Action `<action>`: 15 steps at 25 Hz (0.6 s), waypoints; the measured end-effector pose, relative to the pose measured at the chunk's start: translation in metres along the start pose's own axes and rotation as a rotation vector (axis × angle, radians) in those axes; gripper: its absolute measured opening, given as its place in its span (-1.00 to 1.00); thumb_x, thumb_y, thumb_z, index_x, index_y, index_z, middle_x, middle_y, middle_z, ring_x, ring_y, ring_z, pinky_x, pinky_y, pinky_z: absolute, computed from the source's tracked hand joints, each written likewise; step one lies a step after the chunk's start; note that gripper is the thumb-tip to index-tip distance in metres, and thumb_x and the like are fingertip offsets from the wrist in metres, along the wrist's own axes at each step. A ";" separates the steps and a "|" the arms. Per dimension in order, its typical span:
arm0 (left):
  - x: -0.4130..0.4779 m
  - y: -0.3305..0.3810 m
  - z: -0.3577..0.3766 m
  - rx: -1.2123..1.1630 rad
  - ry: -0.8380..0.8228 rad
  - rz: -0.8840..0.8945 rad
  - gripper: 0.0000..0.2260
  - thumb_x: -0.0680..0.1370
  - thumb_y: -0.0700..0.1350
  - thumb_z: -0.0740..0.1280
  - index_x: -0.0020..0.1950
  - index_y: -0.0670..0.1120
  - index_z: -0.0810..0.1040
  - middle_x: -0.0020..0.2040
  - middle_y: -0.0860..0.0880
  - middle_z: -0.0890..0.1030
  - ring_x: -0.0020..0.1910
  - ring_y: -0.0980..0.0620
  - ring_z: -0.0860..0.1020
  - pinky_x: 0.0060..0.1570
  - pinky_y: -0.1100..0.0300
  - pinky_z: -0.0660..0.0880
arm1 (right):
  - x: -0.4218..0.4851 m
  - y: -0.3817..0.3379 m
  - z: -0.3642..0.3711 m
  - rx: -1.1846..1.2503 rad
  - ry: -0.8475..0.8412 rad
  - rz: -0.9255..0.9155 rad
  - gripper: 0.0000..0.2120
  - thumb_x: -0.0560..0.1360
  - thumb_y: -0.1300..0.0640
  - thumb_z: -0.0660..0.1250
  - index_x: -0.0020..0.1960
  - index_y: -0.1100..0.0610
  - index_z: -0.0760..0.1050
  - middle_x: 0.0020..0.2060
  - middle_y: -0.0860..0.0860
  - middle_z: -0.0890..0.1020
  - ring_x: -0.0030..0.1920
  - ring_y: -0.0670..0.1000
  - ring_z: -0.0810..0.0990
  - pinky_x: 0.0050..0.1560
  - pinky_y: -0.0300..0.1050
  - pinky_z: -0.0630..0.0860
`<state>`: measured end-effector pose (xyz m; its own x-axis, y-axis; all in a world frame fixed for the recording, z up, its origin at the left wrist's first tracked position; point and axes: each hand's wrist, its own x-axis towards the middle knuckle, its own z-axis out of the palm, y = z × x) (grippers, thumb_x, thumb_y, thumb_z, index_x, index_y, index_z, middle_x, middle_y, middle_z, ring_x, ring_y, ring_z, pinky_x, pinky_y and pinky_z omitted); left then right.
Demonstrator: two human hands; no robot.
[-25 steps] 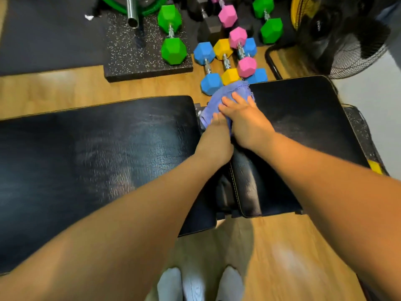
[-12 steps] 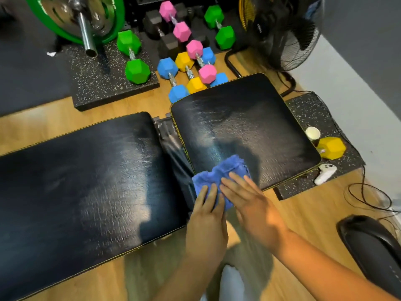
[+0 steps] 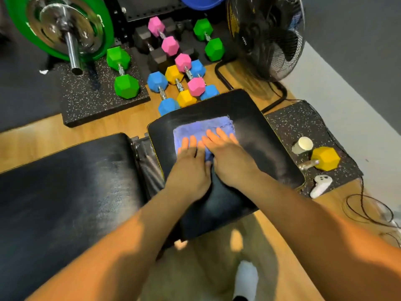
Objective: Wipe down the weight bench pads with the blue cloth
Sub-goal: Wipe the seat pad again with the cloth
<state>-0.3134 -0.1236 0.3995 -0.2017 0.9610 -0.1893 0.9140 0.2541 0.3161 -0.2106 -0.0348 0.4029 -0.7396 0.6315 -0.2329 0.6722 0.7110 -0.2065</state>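
Observation:
The blue cloth (image 3: pixel 204 127) lies spread flat on the far half of the small black seat pad (image 3: pixel 267 148). My left hand (image 3: pixel 188 168) and my right hand (image 3: pixel 230 157) press down on the cloth side by side, palms flat, fingers pointing away from me. The cloth's near part is hidden under both hands. The long black back pad (image 3: pixel 65 187) stretches to the left, with the bench's hinge gap (image 3: pixel 147 161) between the two pads.
Coloured hex dumbbells (image 3: pixel 180 85) and a green-plated barbell (image 3: pixel 63 29) stand beyond the bench. A black floor fan (image 3: pixel 267 33) is at the far right. On the speckled mat (image 3: pixel 303 120) to the right lie a paper cup (image 3: pixel 302 145), a yellow dumbbell (image 3: pixel 325 158) and a white controller (image 3: pixel 321 184).
Both hands have pushed the cloth from the seat pad's near left corner up toward its far edge, and the cloth now lies spread flatter.

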 end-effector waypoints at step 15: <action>0.151 0.045 -0.028 0.084 -0.006 0.037 -0.58 0.54 -0.18 0.12 0.41 -0.14 0.34 0.40 -0.16 0.38 0.38 -0.20 0.34 0.30 0.02 0.32 | 0.082 0.120 -0.044 0.090 0.084 -0.078 -0.46 0.44 0.29 0.07 0.42 0.16 0.32 0.43 0.19 0.33 0.45 0.25 0.25 0.39 0.12 0.34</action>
<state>-0.3129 0.0363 0.4113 -0.1654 0.9687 -0.1851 0.9471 0.2083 0.2443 -0.1915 0.1159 0.4005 -0.7873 0.6020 -0.1333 0.6104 0.7305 -0.3063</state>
